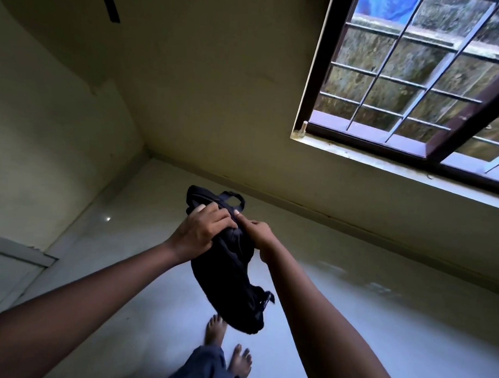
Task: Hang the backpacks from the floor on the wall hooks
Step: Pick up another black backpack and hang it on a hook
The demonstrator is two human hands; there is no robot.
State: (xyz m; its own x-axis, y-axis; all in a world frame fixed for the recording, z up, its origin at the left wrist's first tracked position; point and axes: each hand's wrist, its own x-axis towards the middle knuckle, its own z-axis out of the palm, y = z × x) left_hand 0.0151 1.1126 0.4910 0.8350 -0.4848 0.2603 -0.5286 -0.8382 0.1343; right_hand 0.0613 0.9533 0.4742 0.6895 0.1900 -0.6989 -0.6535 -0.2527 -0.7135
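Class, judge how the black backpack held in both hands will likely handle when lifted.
Probably floppy: the black backpack sags and folds below the left hand and right hand. Likely light and near empty, as it hangs thin and crumpled.

Both bare arms reach forward, the hands meeting close together in mid-air.

The left hand (201, 232) comes in from the lower left on a long, nearly straight forearm, palm turned down, fingers curled and clamped over the top of a soft black fabric backpack (231, 267) — thumb side toward the other hand. The right hand (258, 231) rises from the lower right, wrist bent, its fingers pinching the same bag just beside the left knuckles, index finger extended along the top. Below, two bare feet (228, 346) stand on the floor — one slightly ahead.
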